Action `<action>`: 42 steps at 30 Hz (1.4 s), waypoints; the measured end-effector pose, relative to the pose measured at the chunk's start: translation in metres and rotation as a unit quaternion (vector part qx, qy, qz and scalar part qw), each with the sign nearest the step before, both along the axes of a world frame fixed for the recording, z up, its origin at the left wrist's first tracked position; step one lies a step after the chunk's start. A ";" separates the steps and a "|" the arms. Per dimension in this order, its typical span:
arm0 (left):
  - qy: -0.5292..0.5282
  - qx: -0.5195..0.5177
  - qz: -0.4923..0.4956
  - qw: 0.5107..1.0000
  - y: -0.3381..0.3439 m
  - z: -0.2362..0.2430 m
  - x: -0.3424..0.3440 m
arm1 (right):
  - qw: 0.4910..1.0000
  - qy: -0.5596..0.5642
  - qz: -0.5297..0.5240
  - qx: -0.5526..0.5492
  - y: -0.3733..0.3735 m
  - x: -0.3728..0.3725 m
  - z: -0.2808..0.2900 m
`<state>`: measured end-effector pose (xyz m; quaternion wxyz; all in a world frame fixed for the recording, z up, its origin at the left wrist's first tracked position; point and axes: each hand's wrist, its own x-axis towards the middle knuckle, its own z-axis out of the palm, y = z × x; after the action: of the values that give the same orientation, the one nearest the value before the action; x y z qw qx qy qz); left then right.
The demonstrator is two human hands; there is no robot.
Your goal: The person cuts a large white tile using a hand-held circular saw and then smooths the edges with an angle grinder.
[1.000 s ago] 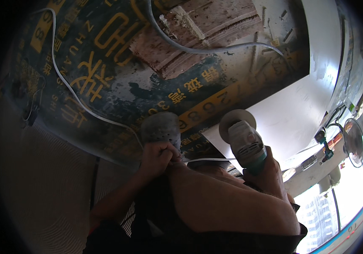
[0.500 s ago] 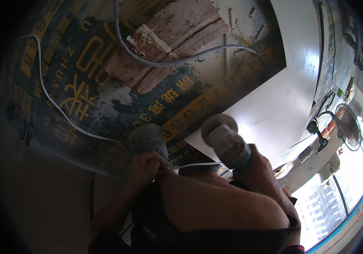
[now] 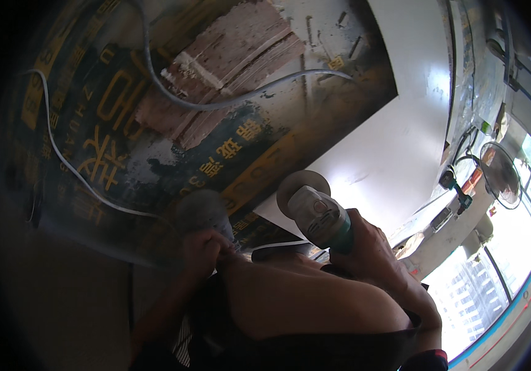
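Note:
My right hand (image 3: 370, 250) is wrapped round the teal rear body of an angle grinder (image 3: 320, 216). Its round disc (image 3: 303, 190) points away from me, held over the near corner of a large glossy white panel (image 3: 370, 148); I cannot tell whether they touch. My left hand (image 3: 205, 252) is closed, fingers curled, beside my dusty grey shoe (image 3: 200, 211) and bare lower leg. What those fingers hold, if anything, is hidden. A pale cable (image 3: 70, 164) runs in from the left toward the shoe.
A grooved, reddish-brown slab (image 3: 228, 62) lies ahead on a dark green floor sheet (image 3: 172, 167) with yellow lettering. A grey cable (image 3: 200, 106) loops across it. At right are a teal cordless drill (image 3: 457, 188), a round fan (image 3: 501, 175) and a bright window (image 3: 475, 303).
My view has shifted, so slab, panel and cables appear further left. The grinder stays in my right hand, slightly left in the picture. My left hand remains closed by the shoe.

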<state>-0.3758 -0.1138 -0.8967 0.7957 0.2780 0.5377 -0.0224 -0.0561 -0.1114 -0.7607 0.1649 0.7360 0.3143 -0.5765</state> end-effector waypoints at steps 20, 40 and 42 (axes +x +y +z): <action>0.025 -0.026 0.029 0.999 -0.006 -0.003 0.001 | 0.999 -0.040 -0.019 0.014 0.014 0.056 0.002; 0.028 -0.041 0.061 0.997 -0.012 -0.002 0.001 | 0.979 -0.129 -0.135 0.076 0.035 0.134 0.001; 0.022 0.115 -0.017 0.993 -0.024 -0.009 -0.006 | 0.980 -0.141 -0.115 0.084 0.036 0.137 0.001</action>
<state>-0.3816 -0.1374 -0.9058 0.7457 0.3764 0.5494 0.0197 0.0814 -0.0754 -0.7601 0.0778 0.8525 0.2481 -0.4534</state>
